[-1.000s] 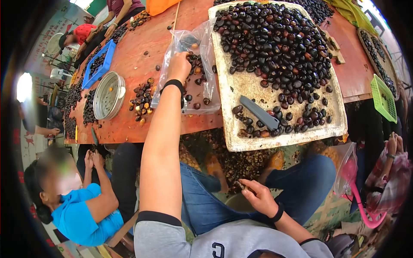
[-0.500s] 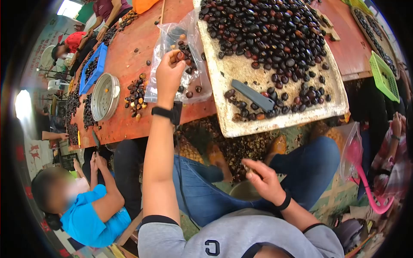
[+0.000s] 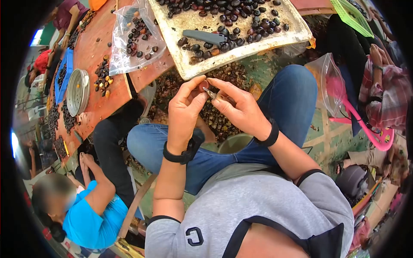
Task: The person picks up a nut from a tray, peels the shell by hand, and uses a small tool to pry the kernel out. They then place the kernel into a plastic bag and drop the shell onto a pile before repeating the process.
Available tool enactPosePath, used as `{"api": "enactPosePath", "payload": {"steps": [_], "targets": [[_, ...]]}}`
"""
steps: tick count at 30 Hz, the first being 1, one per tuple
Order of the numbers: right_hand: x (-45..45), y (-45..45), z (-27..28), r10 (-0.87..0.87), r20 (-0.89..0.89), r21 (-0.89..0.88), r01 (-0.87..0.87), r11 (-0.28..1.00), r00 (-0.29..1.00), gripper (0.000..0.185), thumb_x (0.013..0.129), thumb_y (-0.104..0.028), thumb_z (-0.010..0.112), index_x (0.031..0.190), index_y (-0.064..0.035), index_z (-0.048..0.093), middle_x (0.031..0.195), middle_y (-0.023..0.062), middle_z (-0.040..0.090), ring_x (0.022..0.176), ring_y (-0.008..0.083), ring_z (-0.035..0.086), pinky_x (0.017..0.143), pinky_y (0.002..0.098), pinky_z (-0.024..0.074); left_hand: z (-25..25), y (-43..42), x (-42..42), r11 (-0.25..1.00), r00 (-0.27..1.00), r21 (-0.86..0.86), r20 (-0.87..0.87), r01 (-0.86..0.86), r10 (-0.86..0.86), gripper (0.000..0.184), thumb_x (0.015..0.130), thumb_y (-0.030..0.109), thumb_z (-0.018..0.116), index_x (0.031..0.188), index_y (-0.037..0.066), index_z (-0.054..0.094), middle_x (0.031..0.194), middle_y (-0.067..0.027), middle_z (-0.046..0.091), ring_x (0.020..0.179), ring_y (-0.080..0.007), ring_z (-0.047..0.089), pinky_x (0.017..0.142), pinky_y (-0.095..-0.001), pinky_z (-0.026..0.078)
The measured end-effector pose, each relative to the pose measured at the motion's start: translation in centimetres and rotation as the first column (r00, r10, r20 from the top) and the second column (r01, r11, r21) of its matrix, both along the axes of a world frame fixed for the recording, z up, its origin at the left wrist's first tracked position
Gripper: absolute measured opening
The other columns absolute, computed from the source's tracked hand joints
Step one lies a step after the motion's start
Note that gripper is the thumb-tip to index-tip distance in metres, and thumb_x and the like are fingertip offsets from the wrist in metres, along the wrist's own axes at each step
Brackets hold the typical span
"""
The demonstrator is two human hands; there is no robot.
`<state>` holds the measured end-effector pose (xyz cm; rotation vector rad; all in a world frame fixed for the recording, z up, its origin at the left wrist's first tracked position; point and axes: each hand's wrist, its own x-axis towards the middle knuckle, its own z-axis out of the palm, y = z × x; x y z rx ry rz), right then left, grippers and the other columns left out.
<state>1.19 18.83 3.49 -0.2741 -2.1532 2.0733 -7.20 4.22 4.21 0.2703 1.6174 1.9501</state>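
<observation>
My left hand [image 3: 186, 112] is closed in a pinch on a reddish-brown nut [image 3: 203, 86], in front of the tray's near edge. Close against it, my right hand [image 3: 243, 111] grips a small knife [image 3: 210, 92], its short metal tip touching or nearly touching the nut; the handle is mostly hidden by the fingers. Beyond both hands, a white tray [image 3: 297, 36] bears a heap of glossy dark nuts [image 3: 228, 17]. A grey folding-knife-shaped tool [image 3: 204, 36] lies among them. To the left, a clear plastic bag [image 3: 122, 58] holds more nuts.
A red table [image 3: 97, 124] carries a metal strainer bowl [image 3: 78, 92], a blue tray [image 3: 63, 77] and loose nuts. Between my knees is a greenish bowl [image 3: 234, 143]. A person in a blue shirt [image 3: 92, 217] sits at left. At right are a pink stool [image 3: 365, 124] and a green basket [image 3: 352, 17].
My left hand has come back from the plastic bag with a nut and met my right hand, which has risen from my lap. The view has shifted downward and right.
</observation>
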Motion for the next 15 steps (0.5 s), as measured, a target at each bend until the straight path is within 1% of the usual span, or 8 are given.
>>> {"api": "enactPosePath", "payload": {"steps": [2,3,5,7,12,13,14,15], "targets": [[0.7,-0.1,-0.5,0.003,-0.049,0.043,-0.001,0.999,0.999,0.044,0.087,-0.011,0.063,0.128,-0.0014,0.054,0.099,0.0140,0.066,0.076,0.0156,0.061,0.068,0.0292,0.0498,0.6,-0.2,0.9,0.999,0.996,-0.051,-0.087,-0.004,0.000,0.039,0.090,-0.004,0.055,0.129,-0.003,0.050,0.110,-0.0059,0.059,0.103,-0.0125,0.056,0.093,-0.0263,0.045],[1.1,0.0,-0.6,-0.001,-0.054,0.043,0.003,0.999,0.999,0.044,0.087,-0.011,0.063,0.128,-0.0014,0.054,0.099,0.0140,0.066,0.076,0.0156,0.061,0.068,0.0292,0.0498,0.3,-0.3,1.0,0.998,0.995,-0.060,-0.103,-0.005,-0.001,0.037,0.090,-0.005,0.056,0.126,-0.002,0.051,0.109,-0.0064,0.059,0.102,-0.0123,0.057,0.091,-0.0260,0.046],[1.8,0.2,-0.7,0.088,0.023,0.027,-0.088,0.996,0.996,0.045,0.090,-0.012,0.062,0.132,-0.0017,0.052,0.108,0.0057,0.063,0.085,0.0090,0.055,0.075,0.0257,0.0477,0.2,-0.9,1.4,0.996,0.995,-0.082,-0.097,0.021,-0.029,0.034,0.090,-0.005,0.056,0.124,-0.002,0.052,0.108,-0.0061,0.060,0.101,-0.0119,0.057,0.090,-0.0257,0.046],[2.2,0.3,-0.5,0.090,0.019,0.018,-0.091,0.996,0.996,0.044,0.090,-0.012,0.062,0.132,-0.0015,0.053,0.109,0.0059,0.064,0.086,0.0090,0.055,0.076,0.0260,0.0479,0.4,-1.1,1.7,0.994,0.994,-0.101,-0.090,0.048,-0.057,0.032,0.089,-0.005,0.056,0.121,-0.002,0.053,0.107,-0.0059,0.060,0.100,-0.0115,0.057,0.089,-0.0254,0.047],[2.8,0.3,-0.6,0.101,0.023,-0.034,-0.100,0.994,0.995,0.043,0.089,-0.012,0.062,0.130,-0.0014,0.055,0.111,0.0065,0.064,0.090,0.0098,0.057,0.077,0.0267,0.0484,0.5,-1.4,2.5,0.993,0.997,-0.116,-0.077,0.010,-0.019,0.029,0.089,0.000,0.062,0.117,-0.002,0.059,0.102,-0.0033,0.063,0.095,-0.0097,0.059,0.086,-0.0232,0.047],[2.9,0.2,-0.8,0.077,-0.006,-0.049,-0.077,0.996,0.997,0.041,0.088,-0.010,0.063,0.127,-0.0018,0.057,0.107,0.0083,0.066,0.087,0.0105,0.060,0.076,0.0268,0.0497,0.6,-1.5,2.6,0.993,0.997,-0.117,-0.076,0.011,-0.020,0.029,0.089,0.000,0.062,0.117,-0.002,0.059,0.102,-0.0033,0.063,0.095,-0.0097,0.059,0.086,-0.0232,0.047],[2.9,0.1,-0.9,0.053,-0.035,-0.065,-0.055,0.996,0.998,0.039,0.086,-0.009,0.063,0.125,-0.0023,0.059,0.103,0.0101,0.068,0.085,0.0111,0.063,0.075,0.0269,0.0509,0.6,-1.6,2.7,0.993,0.999,-0.117,-0.037,0.022,-0.027,0.029,0.089,0.000,0.063,0.117,-0.002,0.060,0.102,-0.0033,0.063,0.094,-0.0094,0.059,0.085,-0.0229,0.047],[3.0,0.1,-0.9,0.052,-0.035,-0.066,-0.054,0.996,0.998,0.039,0.086,-0.009,0.063,0.125,-0.0023,0.059,0.103,0.0101,0.068,0.085,0.0111,0.063,0.075,0.0269,0.0509,0.7,-1.7,2.8,0.993,0.999,-0.116,0.001,0.033,-0.033,0.029,0.088,0.001,0.064,0.117,-0.002,0.060,0.102,-0.0032,0.063,0.094,-0.0091,0.059,0.085,-0.0226,0.047]]}}
